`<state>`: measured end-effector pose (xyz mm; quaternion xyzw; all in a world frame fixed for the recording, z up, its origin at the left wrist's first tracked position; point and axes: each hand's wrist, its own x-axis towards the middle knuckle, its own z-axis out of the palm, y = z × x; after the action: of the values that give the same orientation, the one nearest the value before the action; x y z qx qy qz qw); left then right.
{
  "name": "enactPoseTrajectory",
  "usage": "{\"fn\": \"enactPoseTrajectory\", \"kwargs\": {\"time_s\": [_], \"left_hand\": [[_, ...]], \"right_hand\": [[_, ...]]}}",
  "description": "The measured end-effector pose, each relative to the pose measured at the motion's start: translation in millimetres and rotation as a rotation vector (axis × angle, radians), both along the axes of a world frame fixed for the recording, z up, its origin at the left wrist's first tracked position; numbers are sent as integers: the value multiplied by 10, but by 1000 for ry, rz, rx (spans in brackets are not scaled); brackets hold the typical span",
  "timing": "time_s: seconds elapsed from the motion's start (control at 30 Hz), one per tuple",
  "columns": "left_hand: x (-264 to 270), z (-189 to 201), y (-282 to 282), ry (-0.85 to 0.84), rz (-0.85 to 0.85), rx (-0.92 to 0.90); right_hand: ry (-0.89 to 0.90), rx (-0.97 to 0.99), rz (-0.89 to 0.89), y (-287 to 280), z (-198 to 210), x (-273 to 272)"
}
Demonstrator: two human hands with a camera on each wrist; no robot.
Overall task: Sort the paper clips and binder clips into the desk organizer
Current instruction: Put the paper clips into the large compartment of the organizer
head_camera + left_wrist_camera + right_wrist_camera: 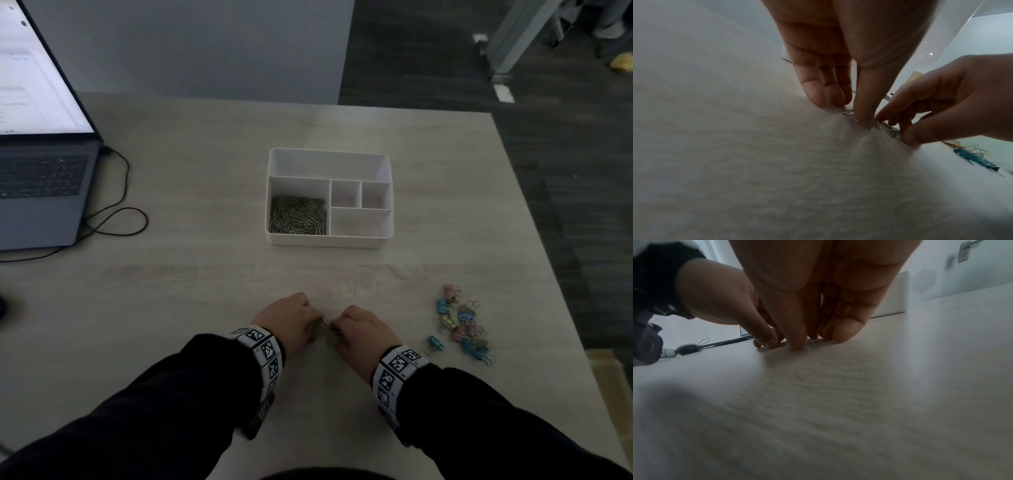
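My left hand [310,325] and right hand [337,330] meet fingertip to fingertip at the table's front centre over a small heap of silver paper clips [327,331]. In the left wrist view my left hand [851,112] has a paper clip [847,112] pinched between thumb and fingertips on the tabletop. Beside it, my right hand [894,129] pinches a cluster of clips [888,129]. The white desk organizer [329,152] stands further back, with many paper clips [298,216] in its front-left compartment. Coloured binder clips [462,325] lie loose to the right.
An open laptop [41,192] with a looping black cable [116,219] sits at the far left. The table's right edge [555,274] runs close past the binder clips. The organizer's other compartments [359,222] hold nothing. Bare wood lies between my hands and the organizer.
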<state>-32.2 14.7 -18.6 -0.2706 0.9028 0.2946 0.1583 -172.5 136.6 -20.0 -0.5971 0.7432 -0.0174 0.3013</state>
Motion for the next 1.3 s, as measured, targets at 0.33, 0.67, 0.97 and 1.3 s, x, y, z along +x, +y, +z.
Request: {"fn": "enactPoseTrajectory", "kwargs": {"time_s": [0.33, 0.67, 0.97, 1.3], "left_hand": [[-136, 22, 24, -78, -96, -70], [-254, 18, 59, -149, -172, -109], [-86, -2, -188, 17, -32, 61], [-182, 341, -1059, 444, 744, 128]], "right_hand": [[15, 31, -1, -96, 16, -5], [11, 111, 51, -217, 79, 2], [-49, 115, 44, -299, 115, -219], [-255, -248, -371, -1124, 412, -530]]}}
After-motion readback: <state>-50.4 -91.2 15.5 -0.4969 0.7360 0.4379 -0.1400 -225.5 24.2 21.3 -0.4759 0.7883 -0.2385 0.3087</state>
